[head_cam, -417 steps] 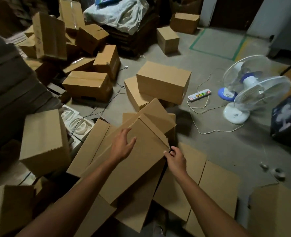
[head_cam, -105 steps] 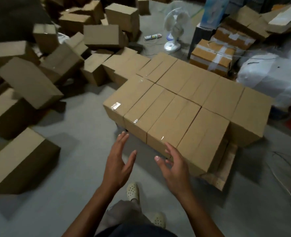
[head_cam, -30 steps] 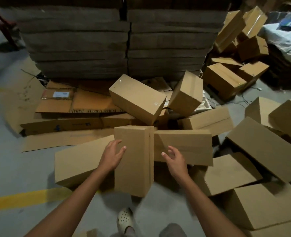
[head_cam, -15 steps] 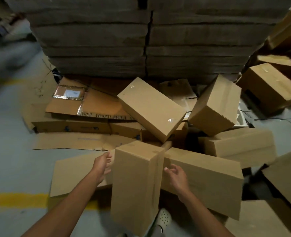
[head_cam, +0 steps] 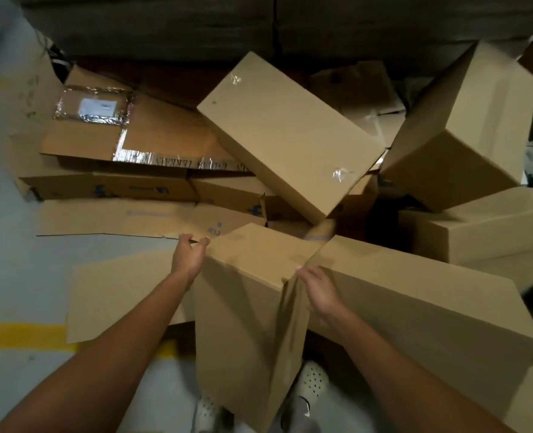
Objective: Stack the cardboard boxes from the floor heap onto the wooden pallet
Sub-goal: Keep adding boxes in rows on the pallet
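Head view: single wide-angle camera, looking steeply down, close above heaped brown cardboard boxes (head_cam: 290, 135) on the grey concrete floor (head_cam: 15, 276).

Dim room. Grey concrete floor (head_cam: 11, 276) with a yellow painted line (head_cam: 18, 334) near left; a dark stack of flat cardboard sheets (head_cam: 180, 23) spans the far side.
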Motion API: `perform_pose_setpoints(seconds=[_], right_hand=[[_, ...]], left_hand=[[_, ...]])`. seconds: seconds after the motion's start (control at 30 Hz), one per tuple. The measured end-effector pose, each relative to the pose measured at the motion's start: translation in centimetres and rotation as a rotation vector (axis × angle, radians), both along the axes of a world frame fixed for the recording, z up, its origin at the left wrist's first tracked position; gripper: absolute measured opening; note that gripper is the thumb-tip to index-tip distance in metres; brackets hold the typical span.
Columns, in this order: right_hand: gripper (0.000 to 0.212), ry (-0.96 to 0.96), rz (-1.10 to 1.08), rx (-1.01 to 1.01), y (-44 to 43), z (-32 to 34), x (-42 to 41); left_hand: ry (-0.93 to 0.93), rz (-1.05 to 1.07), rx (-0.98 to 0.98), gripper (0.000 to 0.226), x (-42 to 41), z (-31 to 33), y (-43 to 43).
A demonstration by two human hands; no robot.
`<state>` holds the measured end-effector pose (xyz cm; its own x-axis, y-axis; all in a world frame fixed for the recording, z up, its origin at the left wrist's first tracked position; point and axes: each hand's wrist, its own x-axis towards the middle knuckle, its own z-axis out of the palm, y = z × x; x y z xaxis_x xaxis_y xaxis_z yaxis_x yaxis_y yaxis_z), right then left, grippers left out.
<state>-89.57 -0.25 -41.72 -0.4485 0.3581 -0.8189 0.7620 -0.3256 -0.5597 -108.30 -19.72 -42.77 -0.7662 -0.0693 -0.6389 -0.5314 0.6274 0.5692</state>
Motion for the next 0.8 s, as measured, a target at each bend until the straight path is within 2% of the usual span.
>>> perform_pose_setpoints(seconds=[0.17,0.3,0.33,0.37,0.43,0.47,0.5,0.57,0.6,0.63,0.7,0.73,0.8], right_hand=[[0.074,0.015,-0.131,-0.216,-2.6,-1.4,-0.6],[0.104,-0.010,-0.246,-0.219,-4.7,-1.2,0.4],[0.099,-0.011,-0.286,-0.214,-5.3,-0.6,1.1],[0.086,0.002,-0.342,-0.221,-5.8,0.3,1.8],[0.063,0.032,-0.438,-0.235,-7.2,1.9,4.1],[0.063,0.035,-0.469,-0.246,-8.1,2.8,5.1],[0.073,0.031,-0.505,-0.228,-9.2,4.3,5.9],[0.101,-0.007,-0.552,-0.143,-11.5,5.8,7.7],[0.104,-0.019,-0.610,-0.097,-12.4,6.8,8.4],[0.095,-0.046,-0.690,-0.063,-13.0,8.3,9.0],[0.060,-0.077,-0.881,-0.022,-13.9,12.3,10.5],[0.050,-0.094,-0.955,-0.006,-14.0,13.4,11.4],[0.047,-0.122,-1.058,0.052,-14.4,15.9,13.0]], left_hand=[[-0.115,0.213,0.240,0.037,-1.3,-3.5,-1.0],[-0.163,0.177,0.303,0.034,0.2,-2.7,-1.4],[-0.179,0.162,0.306,0.040,0.8,-1.9,-1.8],[-0.193,0.136,0.299,0.045,1.4,-0.9,-2.1],[-0.232,0.067,0.305,0.035,2.7,1.5,-3.0],[-0.261,0.025,0.323,0.025,3.4,2.9,-3.4],[-0.285,-0.010,0.342,0.023,4.1,4.2,-3.7],[-0.293,-0.066,0.374,0.024,5.6,7.4,-4.0],[-0.284,-0.088,0.392,0.026,6.1,9.0,-4.1],[-0.262,-0.106,0.414,0.027,6.5,10.8,-4.1],[-0.217,-0.160,0.465,0.026,7.3,14.4,-3.6],[-0.194,-0.194,0.503,0.025,7.7,16.0,-3.2],[-0.175,-0.277,0.571,0.024,8.8,19.6,-2.2]])
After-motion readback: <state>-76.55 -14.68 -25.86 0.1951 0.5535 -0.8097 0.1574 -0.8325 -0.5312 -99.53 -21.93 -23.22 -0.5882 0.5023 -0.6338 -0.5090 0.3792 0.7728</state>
